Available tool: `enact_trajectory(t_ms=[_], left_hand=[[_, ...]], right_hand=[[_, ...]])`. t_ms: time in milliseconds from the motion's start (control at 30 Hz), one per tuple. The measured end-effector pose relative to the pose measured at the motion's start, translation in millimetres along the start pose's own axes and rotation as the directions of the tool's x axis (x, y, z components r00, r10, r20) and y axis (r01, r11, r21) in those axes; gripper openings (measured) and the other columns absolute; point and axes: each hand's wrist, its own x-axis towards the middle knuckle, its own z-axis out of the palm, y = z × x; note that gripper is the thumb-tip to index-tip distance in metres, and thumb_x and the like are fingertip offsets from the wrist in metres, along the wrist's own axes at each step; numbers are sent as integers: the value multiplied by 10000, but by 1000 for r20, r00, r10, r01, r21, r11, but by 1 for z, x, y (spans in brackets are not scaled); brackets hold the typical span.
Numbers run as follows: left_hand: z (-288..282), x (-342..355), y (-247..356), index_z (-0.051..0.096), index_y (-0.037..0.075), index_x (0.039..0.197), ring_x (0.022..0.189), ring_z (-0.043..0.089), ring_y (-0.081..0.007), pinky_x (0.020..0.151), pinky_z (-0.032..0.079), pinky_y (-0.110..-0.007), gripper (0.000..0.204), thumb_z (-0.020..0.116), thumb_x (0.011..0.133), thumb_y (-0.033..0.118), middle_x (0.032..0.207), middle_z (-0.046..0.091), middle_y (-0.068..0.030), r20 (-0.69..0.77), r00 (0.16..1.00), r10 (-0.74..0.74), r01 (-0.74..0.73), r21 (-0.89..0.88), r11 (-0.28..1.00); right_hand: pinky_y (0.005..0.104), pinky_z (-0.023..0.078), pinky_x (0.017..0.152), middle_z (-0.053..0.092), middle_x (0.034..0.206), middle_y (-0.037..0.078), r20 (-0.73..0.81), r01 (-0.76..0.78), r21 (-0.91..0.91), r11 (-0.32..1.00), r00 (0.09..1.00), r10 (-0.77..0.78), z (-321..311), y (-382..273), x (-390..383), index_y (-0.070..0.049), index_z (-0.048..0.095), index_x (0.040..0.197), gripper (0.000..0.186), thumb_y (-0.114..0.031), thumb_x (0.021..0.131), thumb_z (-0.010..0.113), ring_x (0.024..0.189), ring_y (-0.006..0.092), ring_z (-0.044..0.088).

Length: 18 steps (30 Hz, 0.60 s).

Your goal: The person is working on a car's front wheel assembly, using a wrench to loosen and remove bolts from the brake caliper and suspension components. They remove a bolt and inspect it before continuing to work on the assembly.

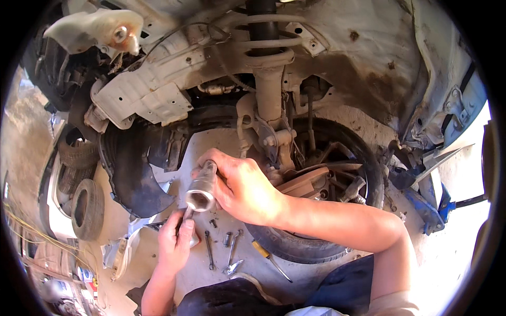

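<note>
In front of the car's bare wheel well, my right hand point(245, 187) is wrapped round a silvery metal tube point(203, 190). The tube's round hollow end points toward me. Lower and to the left, my left hand point(176, 238) pinches a slim metal bar point(188, 213) between thumb and fingers. The bar's upper end meets the tube's lower rim; whether they are joined I cannot tell. Beneath my hands, a wrench point(210, 252), a second slim tool point(235, 246), a small dark socket point(227, 239) and a yellow-handled screwdriver point(270, 259) lie on the floor.
A strut with a coil spring point(270, 87) hangs above my hands. Behind my right forearm lies a wheel with its tyre point(371, 174). A black curved plastic liner point(129, 174) stands left, several loose tyres point(88, 210) farther left. A blue metal stand point(429, 210) is at right.
</note>
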Motion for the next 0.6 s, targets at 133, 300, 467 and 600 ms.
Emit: enact_trajectory(t_ms=[133, 300, 467, 600], left_hand=[[-13, 17, 13, 623, -45, 1027, 646, 572, -215, 605, 459, -325, 250, 642, 927, 184, 769, 607, -136, -149, 961, 231, -146, 438, 887], [-37, 58, 10, 632, -32, 1038, 735, 633, -362, 671, 505, -375, 230, 682, 883, 130, 849, 648, -193, -207, 886, 415, -206, 627, 751], [-29, 89, -1, 638, -9, 1066, 809, 658, -363, 705, 522, -387, 243, 667, 893, 160, 928, 664, -188, -153, 831, 535, -254, 752, 609], [-10, 89, -22, 648, 17, 1061, 755, 658, -361, 655, 523, -387, 261, 679, 889, 211, 917, 669, -165, -163, 837, 522, -257, 725, 639]], right_hand=[[362, 553, 676, 679, 892, 178, -69, 231, -133, 964, 968, -242, -24, 13, 2, -19, 564, 1182, 299, -111, 905, 629, 774, 267, 703], [277, 502, 607, 649, 770, 118, -279, -50, -310, 949, 959, -40, -78, 40, -28, -20, 628, 1117, 220, -43, 902, 589, 684, 159, 642], [388, 501, 705, 612, 884, 151, -314, 83, -518, 852, 907, -279, -93, 58, -43, -8, 596, 978, 149, -8, 830, 616, 798, 345, 602], [388, 488, 701, 582, 859, 132, -273, 176, -515, 839, 894, -355, -93, 63, -45, -9, 556, 985, 207, 9, 796, 638, 801, 327, 580]])
